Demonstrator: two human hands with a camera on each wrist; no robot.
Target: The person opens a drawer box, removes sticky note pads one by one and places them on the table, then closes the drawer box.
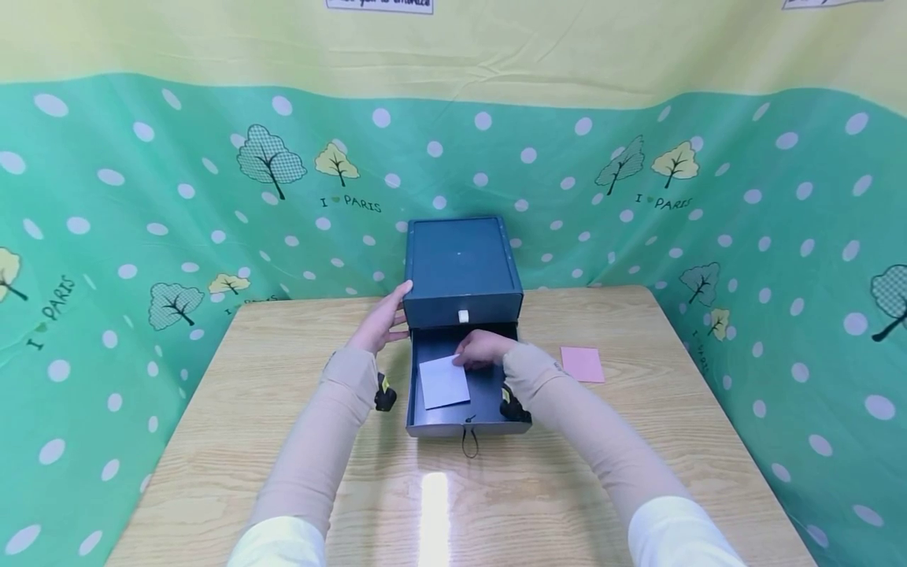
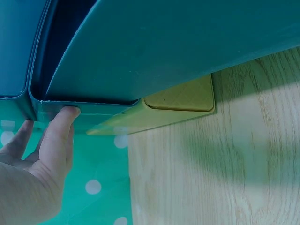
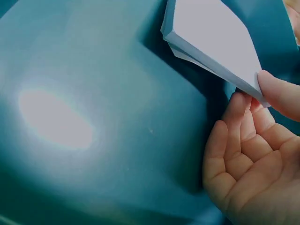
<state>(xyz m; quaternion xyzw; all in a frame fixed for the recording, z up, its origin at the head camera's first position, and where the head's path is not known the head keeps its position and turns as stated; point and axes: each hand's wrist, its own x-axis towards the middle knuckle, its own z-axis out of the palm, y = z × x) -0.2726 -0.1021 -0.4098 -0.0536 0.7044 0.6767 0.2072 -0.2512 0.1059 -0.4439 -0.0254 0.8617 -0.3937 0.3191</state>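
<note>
A blue two-drawer box [image 1: 460, 256] stands at the back of the table, its lower drawer [image 1: 489, 394] pulled out toward me. My left hand [image 1: 383, 321] rests against the box's left side, thumb near the top front corner. In the left wrist view, extended fingers touch the box's side wall [image 2: 154, 51]. Inside the drawer, my right hand [image 1: 485, 349] pinches one corner of a white square notepad [image 1: 444, 382]. The right wrist view shows the thumb on top of the pad [image 3: 213, 37] and fingers beneath, with its far end fanned slightly.
A pink square notepad [image 1: 583, 365] lies on the wooden table [image 1: 567, 488] to the box's right. The upper drawer has a white tab [image 1: 464, 316]; the lower one has a dark cord loop [image 1: 470, 445] at its front. A green dotted curtain [image 1: 567, 205] hangs behind.
</note>
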